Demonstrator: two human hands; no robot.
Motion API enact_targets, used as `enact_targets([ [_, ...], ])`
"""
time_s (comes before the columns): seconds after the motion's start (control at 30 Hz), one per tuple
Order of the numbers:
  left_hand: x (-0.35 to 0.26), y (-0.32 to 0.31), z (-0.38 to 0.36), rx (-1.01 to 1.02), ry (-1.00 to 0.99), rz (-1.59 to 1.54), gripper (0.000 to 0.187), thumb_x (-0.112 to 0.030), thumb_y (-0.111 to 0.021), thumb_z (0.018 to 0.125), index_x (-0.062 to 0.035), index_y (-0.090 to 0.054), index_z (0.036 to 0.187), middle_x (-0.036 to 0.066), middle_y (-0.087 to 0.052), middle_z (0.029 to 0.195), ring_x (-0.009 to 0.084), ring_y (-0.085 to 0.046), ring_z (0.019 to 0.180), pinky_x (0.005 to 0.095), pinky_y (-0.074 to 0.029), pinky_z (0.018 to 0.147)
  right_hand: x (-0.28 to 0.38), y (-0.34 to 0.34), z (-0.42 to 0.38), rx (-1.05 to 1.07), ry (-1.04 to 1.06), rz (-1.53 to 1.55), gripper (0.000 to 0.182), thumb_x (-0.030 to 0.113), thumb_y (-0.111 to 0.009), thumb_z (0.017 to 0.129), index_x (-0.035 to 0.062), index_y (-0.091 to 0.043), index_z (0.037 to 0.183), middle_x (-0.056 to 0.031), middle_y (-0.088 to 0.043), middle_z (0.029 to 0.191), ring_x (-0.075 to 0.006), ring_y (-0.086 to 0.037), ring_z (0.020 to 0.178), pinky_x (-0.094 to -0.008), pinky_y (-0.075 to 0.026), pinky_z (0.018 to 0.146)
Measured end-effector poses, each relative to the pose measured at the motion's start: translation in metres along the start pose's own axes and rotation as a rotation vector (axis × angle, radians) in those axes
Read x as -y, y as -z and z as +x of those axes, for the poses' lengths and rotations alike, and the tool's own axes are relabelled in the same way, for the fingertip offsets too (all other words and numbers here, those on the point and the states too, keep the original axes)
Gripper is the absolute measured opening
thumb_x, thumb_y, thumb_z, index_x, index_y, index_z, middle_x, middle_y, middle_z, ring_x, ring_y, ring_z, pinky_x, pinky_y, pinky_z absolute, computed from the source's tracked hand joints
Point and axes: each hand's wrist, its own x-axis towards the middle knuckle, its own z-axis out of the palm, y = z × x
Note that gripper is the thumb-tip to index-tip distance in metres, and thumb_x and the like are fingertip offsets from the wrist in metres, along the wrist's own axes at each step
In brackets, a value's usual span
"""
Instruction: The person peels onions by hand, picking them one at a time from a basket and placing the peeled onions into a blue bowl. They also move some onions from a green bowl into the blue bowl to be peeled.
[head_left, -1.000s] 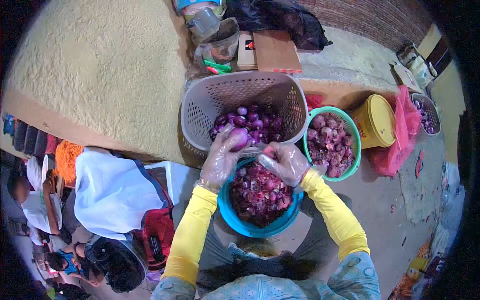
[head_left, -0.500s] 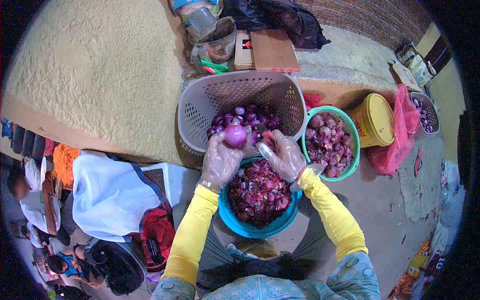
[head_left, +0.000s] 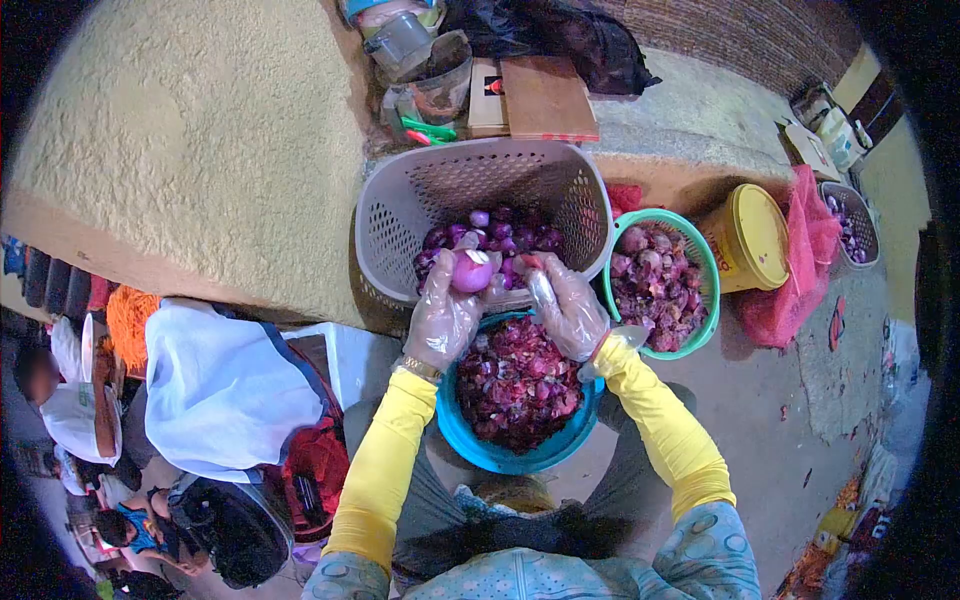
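Observation:
My left hand [head_left: 445, 315], in a clear plastic glove, grips a purple onion [head_left: 472, 273] above the rim of the blue bowl [head_left: 470, 440]. My right hand [head_left: 568, 305], also gloved, is closed around a small knife with a reddish handle [head_left: 535, 285], its tip close to the onion. The blue bowl below both hands is full of purple onion skins. Just beyond the hands, a grey perforated basket [head_left: 410, 215] holds several peeled purple onions.
A green basket [head_left: 706, 300] of unpeeled onions sits right of the grey one. A yellow bucket [head_left: 752, 240] and a red mesh sack [head_left: 805, 260] lie further right. A white and red bag [head_left: 225, 385] is at my left; other people sit at far left.
My left hand turned the onion and lifted it slightly toward the grey basket. My right hand moved up and closer to the onion.

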Motion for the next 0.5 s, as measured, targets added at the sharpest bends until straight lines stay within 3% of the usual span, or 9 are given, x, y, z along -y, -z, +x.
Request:
enact_targets([
  [0.1, -0.004, 0.009, 0.001, 0.01, 0.017, 0.05, 0.059, -0.049, -0.053, 0.104, -0.0007, -0.052, 0.138, 0.015, -0.064, 0.125, 0.0254, -0.063, 0.112, 0.0368, -0.055, 0.097, 0.016, 0.007, 0.003, 0.031, -0.071, 0.036, 0.029, 0.023, -0.048, 0.106, 0.0015, -0.056, 0.124, -0.0265, -0.068, 0.1, -0.0459, -0.066, 0.096, -0.0515, -0.05, 0.083],
  [0.17, -0.01, 0.023, 0.003, 0.214, 0.085, 0.166, 0.061, -0.055, -0.046, 0.105, -0.0031, -0.054, 0.137, 0.013, -0.068, 0.117, 0.0243, -0.066, 0.107, 0.034, -0.056, 0.092, 0.01, 0.003, 0.002, 0.023, -0.099, 0.076, 0.029, 0.022, -0.048, 0.106, 0.002, -0.056, 0.125, -0.0263, -0.069, 0.1, -0.0461, -0.066, 0.095, -0.0518, -0.05, 0.083],
  [0.2, -0.009, 0.018, 0.001, 0.213, 0.085, 0.166, 0.061, -0.055, -0.046, 0.105, -0.0031, -0.054, 0.137, 0.013, -0.068, 0.117, 0.0243, -0.066, 0.107, 0.034, -0.056, 0.092, 0.009, 0.003, 0.003, 0.013, -0.127, 0.115, 0.029, 0.022, -0.048, 0.106, 0.0025, -0.056, 0.126, -0.0261, -0.069, 0.1, -0.0463, -0.066, 0.094, -0.0522, -0.05, 0.083],
  [0.27, -0.002, 0.004, -0.001, -0.047, 0.063, 0.265, 0.064, -0.059, -0.043, 0.105, -0.0043, -0.054, 0.136, 0.013, -0.07, 0.112, 0.0244, -0.067, 0.104, 0.0365, -0.056, 0.092, 0.01, 0.005, 0.004, 0.049, -0.094, 0.037, 0.029, 0.023, -0.048, 0.106, 0.0028, -0.057, 0.126, -0.0261, -0.069, 0.101, -0.0457, -0.067, 0.094, -0.0519, -0.05, 0.083],
  [0.3, 0.0, 0.003, -0.001, -0.047, 0.063, 0.264, 0.064, -0.059, -0.043, 0.105, -0.0043, -0.054, 0.136, 0.013, -0.07, 0.112, 0.0244, -0.067, 0.104, 0.0365, -0.056, 0.092, 0.01, 0.006, 0.005, 0.085, -0.061, -0.042, 0.029, 0.023, -0.048, 0.106, 0.0032, -0.058, 0.125, -0.0261, -0.068, 0.101, -0.0451, -0.067, 0.094, -0.0517, -0.05, 0.082],
  [0.37, 0.003, 0.002, 0.0, -0.073, 0.05, 0.321, 0.063, -0.062, -0.046, 0.104, -0.0065, -0.057, 0.131, 0.007, -0.067, 0.107, 0.0188, -0.064, 0.088, 0.0333, -0.054, 0.079, 0.005, 0.007, 0.005, 0.113, 0.012, -0.046, 0.031, 0.024, -0.048, 0.106, 0.0036, -0.059, 0.126, -0.0257, -0.068, 0.102, -0.0447, -0.067, 0.093, -0.0514, -0.05, 0.082],
  [0.5, 0.007, -0.001, 0.0, -0.14, 0.027, 0.213, 0.062, -0.061, -0.045, 0.104, -0.0069, -0.056, 0.132, 0.008, -0.067, 0.111, 0.0204, -0.065, 0.096, 0.0369, -0.055, 0.087, 0.01, 0.003, 0.011, 0.066, 0.224, 0.002, 0.037, 0.027, -0.048, 0.106, 0.0047, -0.061, 0.133, -0.0243, -0.069, 0.107, -0.0427, -0.068, 0.095, -0.0489, -0.052, 0.084],
])
